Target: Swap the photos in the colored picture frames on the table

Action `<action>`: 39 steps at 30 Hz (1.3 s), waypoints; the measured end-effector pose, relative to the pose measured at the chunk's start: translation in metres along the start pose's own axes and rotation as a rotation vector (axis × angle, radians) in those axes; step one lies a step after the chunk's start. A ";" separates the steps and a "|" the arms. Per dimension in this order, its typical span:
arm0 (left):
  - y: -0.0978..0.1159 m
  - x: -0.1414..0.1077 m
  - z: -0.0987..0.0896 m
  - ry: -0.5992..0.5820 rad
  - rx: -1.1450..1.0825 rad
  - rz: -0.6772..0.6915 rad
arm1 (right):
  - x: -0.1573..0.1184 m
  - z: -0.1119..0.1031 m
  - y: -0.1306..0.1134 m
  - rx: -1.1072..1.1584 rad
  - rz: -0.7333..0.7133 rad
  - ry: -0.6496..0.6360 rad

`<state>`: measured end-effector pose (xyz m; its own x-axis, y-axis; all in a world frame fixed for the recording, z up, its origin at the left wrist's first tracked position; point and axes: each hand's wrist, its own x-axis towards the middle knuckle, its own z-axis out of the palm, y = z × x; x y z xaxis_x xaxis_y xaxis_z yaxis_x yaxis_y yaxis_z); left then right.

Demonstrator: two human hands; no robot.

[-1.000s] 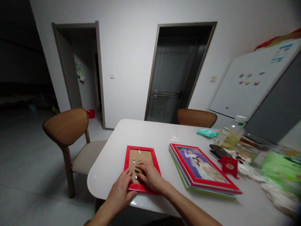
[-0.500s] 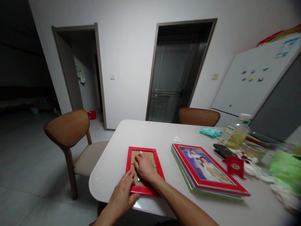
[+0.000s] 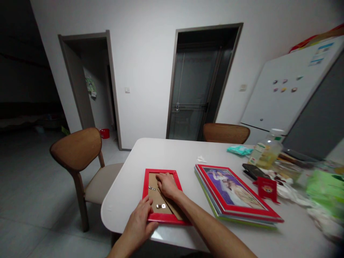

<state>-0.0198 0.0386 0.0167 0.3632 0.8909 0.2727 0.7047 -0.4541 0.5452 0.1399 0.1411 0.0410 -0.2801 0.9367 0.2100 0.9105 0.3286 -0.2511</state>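
Observation:
A red picture frame (image 3: 146, 181) lies face down on the table, its brown backing board (image 3: 153, 197) showing. Small metal clips (image 3: 160, 206) sit on the board. My left hand (image 3: 141, 218) grips the lower left corner, thumb along the near edge and fingers over the left side. My right hand (image 3: 168, 184) is over the upper right of the backing, fingers bent. From under it a brown strip (image 3: 170, 204), apparently the frame's stand, slants toward the lower right corner. The fingertips' exact hold on it is partly hidden.
A stack of frames (image 3: 239, 190) with a photo on top stands to the right. Beyond it are a bottle (image 3: 266, 150), a dark phone-like object (image 3: 254, 172), a red packet (image 3: 267, 189), a teal packet (image 3: 239, 150) and a green bag (image 3: 326, 190). A chair (image 3: 77, 147) stands left.
My right hand has moved slightly right and up over the backing, and the slanting brown strip now shows beside it. The left hand keeps its grip on the corner.

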 end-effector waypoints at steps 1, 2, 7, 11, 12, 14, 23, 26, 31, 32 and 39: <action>0.000 0.000 0.000 -0.004 0.001 -0.002 | -0.003 -0.004 0.004 0.002 -0.006 -0.006; 0.000 0.000 0.000 -0.010 0.001 -0.003 | -0.006 -0.009 0.010 0.003 -0.011 -0.017; -0.001 0.000 0.000 -0.016 -0.017 -0.020 | -0.023 -0.027 0.040 -0.022 -0.021 -0.134; 0.000 0.000 -0.001 0.002 -0.059 -0.007 | -0.026 -0.028 0.043 -0.040 0.025 -0.106; 0.000 0.000 -0.002 0.004 -0.066 -0.005 | -0.027 -0.027 0.041 -0.045 0.038 -0.085; 0.001 0.000 -0.003 0.005 -0.078 -0.005 | -0.028 -0.027 0.035 -0.049 0.052 -0.048; 0.003 -0.002 -0.002 0.013 -0.055 0.016 | -0.062 -0.020 0.006 0.057 -0.002 -0.018; 0.005 -0.003 -0.001 0.012 -0.026 0.023 | -0.063 -0.012 0.001 0.104 0.059 0.023; 0.004 -0.003 -0.005 0.049 -0.124 0.005 | -0.051 -0.017 0.004 0.194 0.099 0.069; 0.005 -0.002 -0.006 0.061 -0.168 -0.009 | -0.050 -0.022 0.004 0.195 0.098 0.075; 0.019 0.021 -0.021 0.229 -0.541 -0.154 | -0.053 -0.062 -0.022 0.243 0.052 0.151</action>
<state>-0.0114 0.0487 0.0499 0.0994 0.9520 0.2896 0.3070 -0.3062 0.9011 0.1537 0.0767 0.0942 -0.1702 0.9305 0.3243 0.8177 0.3170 -0.4805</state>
